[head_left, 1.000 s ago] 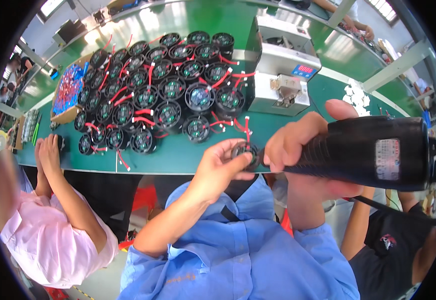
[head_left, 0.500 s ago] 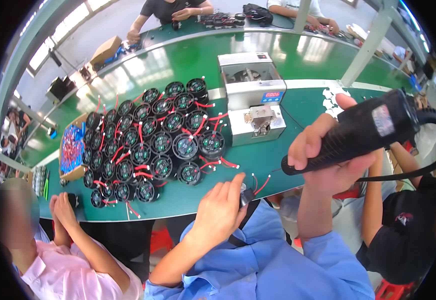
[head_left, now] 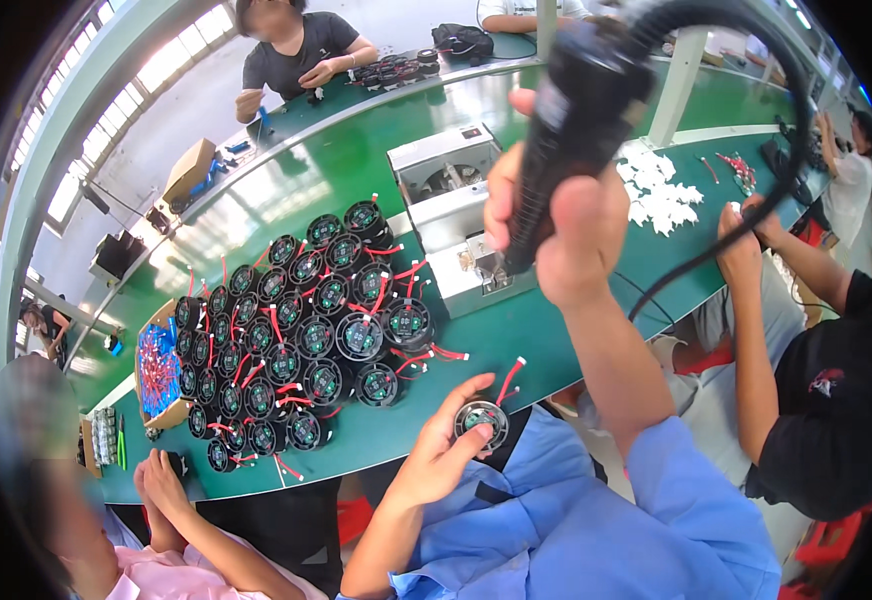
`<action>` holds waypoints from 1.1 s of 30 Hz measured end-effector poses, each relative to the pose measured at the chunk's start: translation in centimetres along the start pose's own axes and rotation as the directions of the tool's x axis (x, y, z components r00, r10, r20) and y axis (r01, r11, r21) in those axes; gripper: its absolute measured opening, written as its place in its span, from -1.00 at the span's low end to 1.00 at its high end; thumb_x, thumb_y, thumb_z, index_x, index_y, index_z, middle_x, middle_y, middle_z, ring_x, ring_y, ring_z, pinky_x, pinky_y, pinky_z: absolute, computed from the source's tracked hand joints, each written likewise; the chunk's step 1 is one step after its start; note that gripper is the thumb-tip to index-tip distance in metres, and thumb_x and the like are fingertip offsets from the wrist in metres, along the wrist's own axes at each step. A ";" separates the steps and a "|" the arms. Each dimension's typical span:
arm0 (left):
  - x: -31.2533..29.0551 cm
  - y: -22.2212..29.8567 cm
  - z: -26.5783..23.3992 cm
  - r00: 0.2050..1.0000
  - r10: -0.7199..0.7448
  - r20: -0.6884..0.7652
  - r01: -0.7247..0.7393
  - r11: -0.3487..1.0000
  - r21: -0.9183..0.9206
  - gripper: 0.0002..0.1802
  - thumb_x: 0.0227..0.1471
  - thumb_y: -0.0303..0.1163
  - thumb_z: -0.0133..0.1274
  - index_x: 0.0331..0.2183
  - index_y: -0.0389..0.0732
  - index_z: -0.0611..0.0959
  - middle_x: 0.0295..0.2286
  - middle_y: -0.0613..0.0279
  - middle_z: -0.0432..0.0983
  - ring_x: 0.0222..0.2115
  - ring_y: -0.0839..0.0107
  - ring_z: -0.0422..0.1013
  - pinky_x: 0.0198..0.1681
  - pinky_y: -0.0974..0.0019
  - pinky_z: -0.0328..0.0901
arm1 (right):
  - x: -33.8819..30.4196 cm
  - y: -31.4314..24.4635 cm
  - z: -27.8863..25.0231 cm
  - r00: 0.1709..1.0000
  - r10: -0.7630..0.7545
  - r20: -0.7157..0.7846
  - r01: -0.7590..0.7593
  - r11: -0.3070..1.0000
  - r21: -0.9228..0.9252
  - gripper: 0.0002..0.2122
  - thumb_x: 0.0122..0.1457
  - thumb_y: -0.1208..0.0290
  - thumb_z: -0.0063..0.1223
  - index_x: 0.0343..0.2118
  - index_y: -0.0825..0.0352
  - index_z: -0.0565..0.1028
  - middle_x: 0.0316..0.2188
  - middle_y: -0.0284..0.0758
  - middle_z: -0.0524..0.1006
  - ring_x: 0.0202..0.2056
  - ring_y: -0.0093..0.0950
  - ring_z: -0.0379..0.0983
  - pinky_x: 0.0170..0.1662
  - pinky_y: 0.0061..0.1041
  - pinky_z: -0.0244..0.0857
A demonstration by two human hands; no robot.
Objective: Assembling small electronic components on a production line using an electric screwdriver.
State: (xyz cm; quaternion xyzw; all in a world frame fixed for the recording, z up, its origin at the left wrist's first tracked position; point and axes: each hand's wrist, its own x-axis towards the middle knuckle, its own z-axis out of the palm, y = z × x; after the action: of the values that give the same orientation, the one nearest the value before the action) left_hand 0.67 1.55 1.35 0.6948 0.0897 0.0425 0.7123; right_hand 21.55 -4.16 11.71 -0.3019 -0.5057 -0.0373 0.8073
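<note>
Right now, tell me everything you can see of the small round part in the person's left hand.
The small round part is a black disc-shaped piece, plastic-looking, with a greenish centre and a pale ring around it. Red wires run out of it up and to the right. It lies face up at the near edge of the green table, pinched at its rim by the fingertips of the left hand. It looks like the many black round parts grouped farther back on the table, and sits apart from them. Finer detail is too small to tell.

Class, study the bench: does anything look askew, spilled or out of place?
Nothing is spilled or broken. The fans lie in a loose heap, red leads splayed. One fan sits apart in the left hand.
</note>
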 end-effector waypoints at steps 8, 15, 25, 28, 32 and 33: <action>0.3 -0.8 -0.3 0.978 -0.189 0.090 0.209 0.888 -0.409 -0.59 0.02 -0.44 -0.01 -0.06 -0.35 0.44 -0.37 0.05 0.50 -0.54 0.51 0.35 -0.52 0.52 0.27 | 1.5 3.1 0.2 0.958 0.259 0.124 -0.245 0.962 -0.120 -0.60 0.24 0.05 -0.12 -0.18 0.38 0.29 -0.60 -0.32 0.39 -0.69 -0.64 0.27 -0.62 -0.66 0.18; 0.8 -0.7 -0.3 0.979 -0.202 -0.037 0.150 0.828 -0.540 -0.68 0.12 -0.47 -0.08 -0.07 -0.37 0.39 -0.28 -0.04 0.45 -0.35 0.14 0.51 -0.31 0.10 0.51 | -1.1 0.8 0.6 0.978 0.206 -0.025 -0.205 0.977 0.050 -0.54 0.25 0.04 -0.14 -0.10 0.44 0.26 -0.60 -0.33 0.42 -0.70 -0.63 0.29 -0.64 -0.68 0.20; 1.7 -1.5 0.3 0.992 -0.106 -0.073 0.067 0.909 -0.411 -0.67 0.14 -0.44 -0.03 -0.07 -0.35 0.37 -0.37 0.28 0.39 -0.48 0.58 0.39 -0.43 0.52 0.32 | -5.7 -5.1 1.7 0.961 0.152 0.233 -0.214 0.940 0.267 -0.14 0.11 -0.29 -0.24 0.27 0.26 -0.18 -0.47 -0.25 0.33 -0.62 -0.41 0.34 -0.53 -0.35 0.34; 1.8 -1.9 0.6 0.993 -0.080 -0.090 0.034 0.903 -0.429 -0.67 0.14 -0.43 -0.03 -0.07 -0.35 0.37 -0.37 0.27 0.39 -0.49 0.58 0.39 -0.42 0.52 0.32 | -6.5 -5.1 2.5 0.961 0.178 0.214 -0.232 0.936 0.265 -0.13 0.08 -0.32 -0.23 0.26 0.25 -0.16 -0.49 -0.26 0.33 -0.64 -0.42 0.33 -0.57 -0.36 0.33; 1.9 -1.6 1.0 0.993 -0.056 -0.105 0.005 0.902 -0.432 -0.67 0.14 -0.42 -0.04 -0.08 -0.35 0.36 -0.37 0.25 0.38 -0.50 0.59 0.37 -0.44 0.51 0.31 | -7.0 -4.9 3.0 0.960 0.211 0.186 -0.255 0.931 0.262 -0.11 0.04 -0.36 -0.22 0.25 0.24 -0.13 -0.51 -0.28 0.33 -0.67 -0.44 0.31 -0.62 -0.38 0.31; 1.9 -1.6 1.0 0.992 -0.055 -0.116 -0.001 0.901 -0.435 -0.67 0.14 -0.42 -0.04 -0.08 -0.35 0.36 -0.37 0.25 0.38 -0.50 0.59 0.37 -0.44 0.51 0.31 | -7.1 -4.6 3.1 0.961 0.195 0.198 -0.244 0.934 0.262 -0.10 0.04 -0.36 -0.22 0.26 0.23 -0.13 -0.51 -0.29 0.34 -0.67 -0.43 0.30 -0.62 -0.38 0.30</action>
State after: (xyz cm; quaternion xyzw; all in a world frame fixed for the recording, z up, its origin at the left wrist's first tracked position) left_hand 2.60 0.89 -0.37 0.5134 0.1320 0.0952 0.8425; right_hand 14.01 -8.01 8.75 -0.2400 -0.5353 0.1518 0.7955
